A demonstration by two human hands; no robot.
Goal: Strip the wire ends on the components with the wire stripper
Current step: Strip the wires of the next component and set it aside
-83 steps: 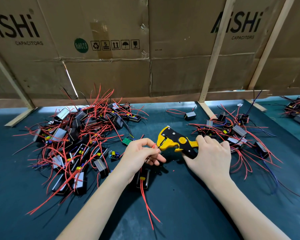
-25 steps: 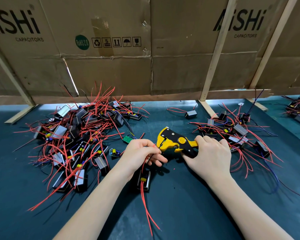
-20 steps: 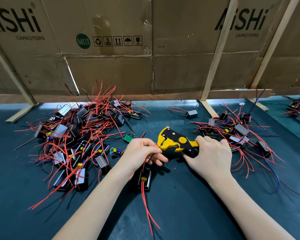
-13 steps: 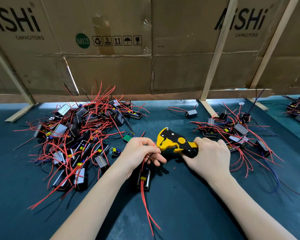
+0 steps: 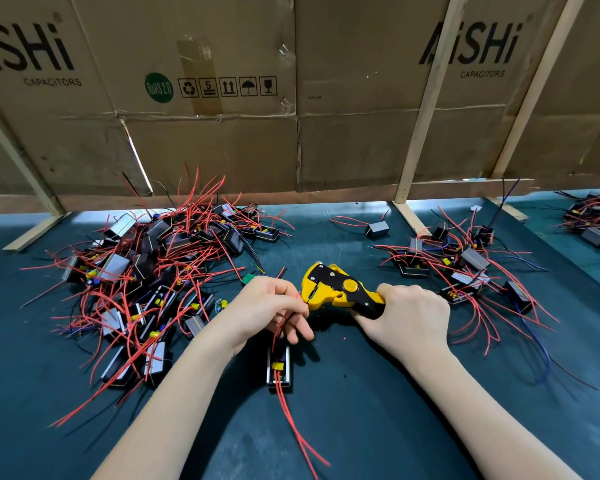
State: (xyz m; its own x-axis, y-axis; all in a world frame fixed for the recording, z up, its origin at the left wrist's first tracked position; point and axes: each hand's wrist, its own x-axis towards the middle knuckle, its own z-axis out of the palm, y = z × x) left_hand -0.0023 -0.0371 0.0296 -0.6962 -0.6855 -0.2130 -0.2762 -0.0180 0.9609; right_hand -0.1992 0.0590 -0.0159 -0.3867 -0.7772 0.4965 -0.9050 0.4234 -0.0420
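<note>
Left hand (image 5: 270, 311) pinches a red wire (image 5: 280, 322) between thumb and curled fingers, feeding its tip toward the mouth of the yellow and black wire stripper (image 5: 336, 292), and the right hand (image 5: 407, 317) is wrapped tight round the stripper's handles. The wire runs down to a small component (image 5: 278, 367) lying on the tabletop (image 5: 378, 410) just under the left hand, with more red leads trailing toward the camera. Whether the tip is properly seated in the blades is too small to tell from here, and that's the risk: squeeze with the end short of the mouth and nothing gets stripped; push it too deep and too much insulation comes off. The component sits loose, so a hard pull could drag it along or strain the wire where it joins. A loose pinch would let the wire slide out with the insulation uncut. A big pile of components (image 5: 146, 278) waits to the left, a smaller heap (image 5: 465, 268) lies right, and stray leads nearby could snag the tool
</note>
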